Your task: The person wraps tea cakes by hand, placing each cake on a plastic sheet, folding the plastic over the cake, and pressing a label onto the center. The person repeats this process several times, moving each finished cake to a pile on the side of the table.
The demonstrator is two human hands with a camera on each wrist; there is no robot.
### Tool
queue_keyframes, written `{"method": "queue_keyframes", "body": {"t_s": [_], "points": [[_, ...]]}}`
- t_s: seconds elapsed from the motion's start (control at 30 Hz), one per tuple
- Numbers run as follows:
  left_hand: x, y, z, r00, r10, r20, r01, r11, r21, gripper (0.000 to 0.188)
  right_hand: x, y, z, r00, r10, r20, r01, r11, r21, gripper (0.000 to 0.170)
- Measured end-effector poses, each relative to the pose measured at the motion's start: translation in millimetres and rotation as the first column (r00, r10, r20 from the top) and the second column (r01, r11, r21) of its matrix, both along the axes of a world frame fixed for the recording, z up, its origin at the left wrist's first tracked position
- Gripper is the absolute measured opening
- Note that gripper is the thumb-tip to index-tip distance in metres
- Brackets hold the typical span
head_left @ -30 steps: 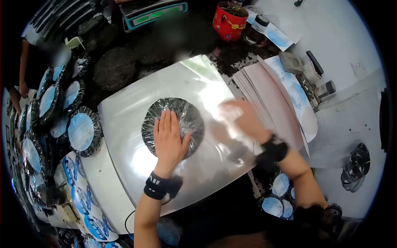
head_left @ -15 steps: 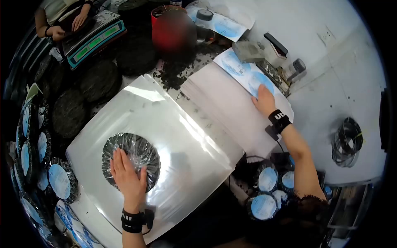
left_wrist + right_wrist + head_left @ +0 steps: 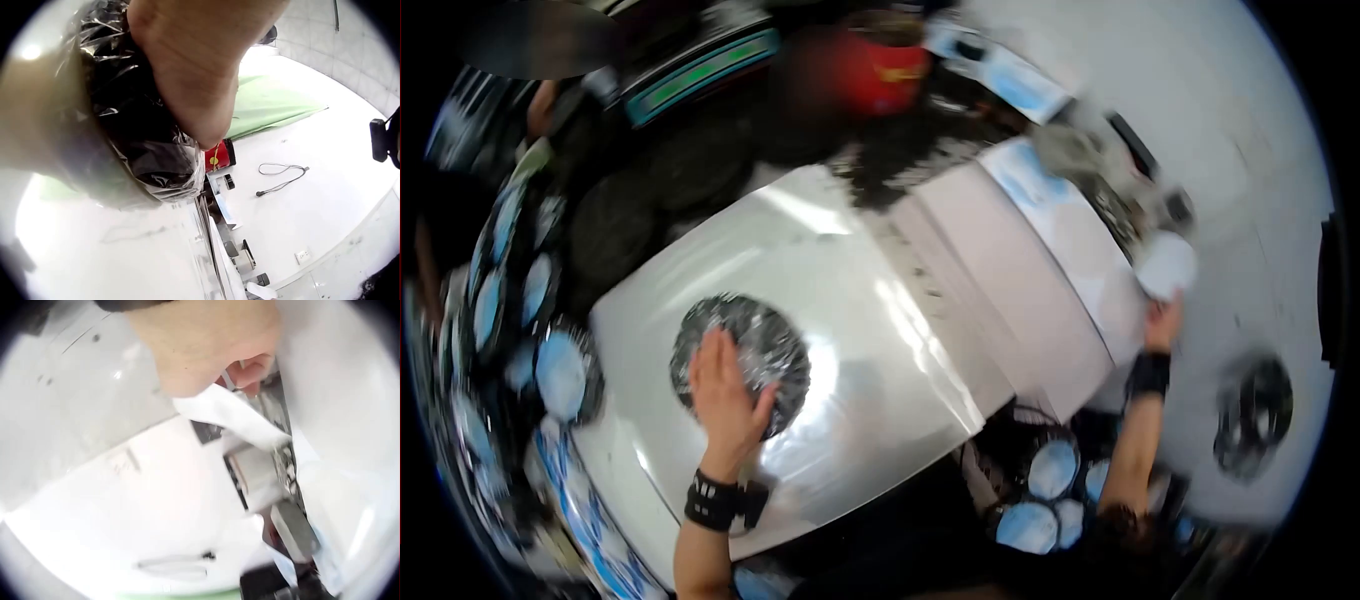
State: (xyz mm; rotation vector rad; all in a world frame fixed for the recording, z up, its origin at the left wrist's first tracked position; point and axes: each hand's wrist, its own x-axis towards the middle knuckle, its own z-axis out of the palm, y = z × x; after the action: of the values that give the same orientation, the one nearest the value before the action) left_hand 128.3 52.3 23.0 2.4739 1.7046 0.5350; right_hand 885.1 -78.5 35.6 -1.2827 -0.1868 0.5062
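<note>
Plastic-wrapped dark disc (image 3: 780,350) lay beneath a person's left hand (image 3: 728,395) on glossy clear sheets (image 3: 870,330).
The left hand's grip was wide, fingers straight across the wrapping, while the right hand (image 3: 1163,325), beside pale papers (image 3: 1025,265), held a round white paper (image 3: 1168,262) in a narrow, curled grip. Blue-labeled wrapped discs (image 3: 563,375) lined the person's left side.

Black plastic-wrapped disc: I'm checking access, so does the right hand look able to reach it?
Probably: the left hand covers only part of the disc, though the right hand pinches a round white paper it might have to release.
</note>
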Motion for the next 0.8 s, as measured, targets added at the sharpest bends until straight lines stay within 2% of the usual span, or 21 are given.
{"method": "queue_keyframes", "body": {"t_s": [0.07,0.1,0.13,0.17,0.2,0.23,0.27,0.3,0.33,0.37,0.4,0.43,0.47,0.5,0.53,0.57,0.6,0.63,0.73,0.77,0.8], "points": [[4.0,0.2,12.2,0.999,0.005,0.033,-0.005,1.0,-0.021,0.09,-104.1,36.0,3.5,0.947,-0.083,0.309,0.128,0.983,-0.128,0.046],[2.2,0.6,6.2,1.0,0.013,0.021,-0.013,1.0,-0.001,0.089,-93.0,40.7,-90.3,0.773,0.174,0.61,-0.099,0.983,-0.156,0.047],[1.3,0.7,4.1,0.999,0.016,0.034,-0.016,1.0,0.004,0.086,-209.6,76.1,-80.5,0.668,0.386,0.636,-0.289,0.922,-0.257,0.048],[0.1,1.2,2.7,0.999,0.018,0.033,-0.018,1.0,0.0,0.084,-330.7,106.9,-58.4,0.459,0.555,0.694,-0.477,0.813,-0.335,0.051],[-0.8,0.6,1.8,0.999,0.022,0.038,-0.022,1.0,0.001,0.082,-415.1,125.6,-47.5,0.218,0.603,0.767,-0.632,0.686,-0.36,0.056],[1.5,-0.3,2.4,0.999,0.03,0.026,-0.031,0.999,0.011,0.08,-481.1,138.0,-36.9,0.028,0.577,0.816,-0.745,0.557,-0.369,0.062],[-2.1,0.0,1.7,0.999,0.035,0.01,-0.035,0.999,0.021,0.078,-520.9,148.4,-23.1,-0.111,0.533,0.839,-0.785,0.47,-0.403,0.069],[-14.2,0.3,-12.7,0.991,-0.108,0.077,0.114,0.991,-0.074,0.071,-550.2,152.5,-6.8,-0.212,0.537,0.816,-0.806,0.376,-0.457,0.073],[-5.9,-6.8,-10.7,0.871,-0.002,0.491,0.068,0.991,-0.116,0.058,-570.1,154.5,2.0,-0.313,0.535,0.785,-0.809,0.283,-0.515,0.078],[0.8,-13.3,-18.5,0.69,0.127,0.713,0.057,0.972,-0.228,0.058,-581.7,150.6,-4.6,-0.371,0.532,0.761,-0.767,0.286,-0.574,0.087],[2.1,-16.5,-24.9,0.449,0.267,0.853,0.088,0.937,-0.339,0.059,-579.4,145.8,-3.3,-0.415,0.567,0.711,-0.732,0.256,-0.632,0.089],[-1.3,-11.6,-14.6,0.681,0.138,0.719,0.036,0.975,-0.221,0.058,-568.8,144.1,4.3,-0.46,0.595,0.659,-0.692,0.225,-0.686,0.09],[-3.0,-2.5,-1.3,0.855,0.033,0.517,0.005,0.997,-0.072,0.057,-563.1,151.1,15.6,-0.515,0.602,0.61,-0.647,0.194,-0.737,0.091],[-1.6,3.9,5.6,0.964,-0.028,0.263,0.01,0.997,0.071,0.056,-564.4,165.6,34.2,-0.535,0.732,0.421,-0.618,0.0,-0.786,0.085],[-0.4,0.9,1.7,0.977,-0.014,0.211,0.006,0.999,0.043,0.058,-567.5,172.7,32.2,-0.41,0.833,0.37,-0.782,-0.112,-0.614,0.081],[-1.1,-1.8,-2.6,0.988,-0.011,0.153,0.008,1.0,0.016,0.06,-574.5,180.4,26.6,-0.284,0.917,0.278,-0.908,-0.164,-0.385,0.077],[-0.4,0.1,-5.0,0.996,0.005,0.094,-0.006,1.0,0.013,0.061,-582.6,190.8,19.4,-0.191,0.967,0.171,-0.977,-0.169,-0.131,0.074],[-1.7,-0.2,-2.0,0.947,-0.002,0.322,0.068,0.979,-0.194,0.061,-598.0,196.2,-1.2,-0.058,0.963,0.262,-0.996,-0.075,0.056,0.064],[-16.3,-4.9,-9.5,0.828,0.017,0.56,0.074,0.988,-0.139,0.073,-620.5,200.8,-25.3,0.004,0.995,0.098,-0.977,-0.017,0.213,0.063],[-37.0,-0.8,-11.3,0.804,0.061,0.591,0.122,0.957,-0.265,0.081,-618.1,195.9,-28.5,-0.12,0.896,0.428,-0.973,-0.021,-0.228,0.065],[-52.6,4.7,-16.2,0.2,0.345,0.917,0.297,0.871,-0.392,0.082,-627.6,188.9,-32.3,-0.296,0.755,0.585,-0.868,0.043,-0.494,0.07]]}}
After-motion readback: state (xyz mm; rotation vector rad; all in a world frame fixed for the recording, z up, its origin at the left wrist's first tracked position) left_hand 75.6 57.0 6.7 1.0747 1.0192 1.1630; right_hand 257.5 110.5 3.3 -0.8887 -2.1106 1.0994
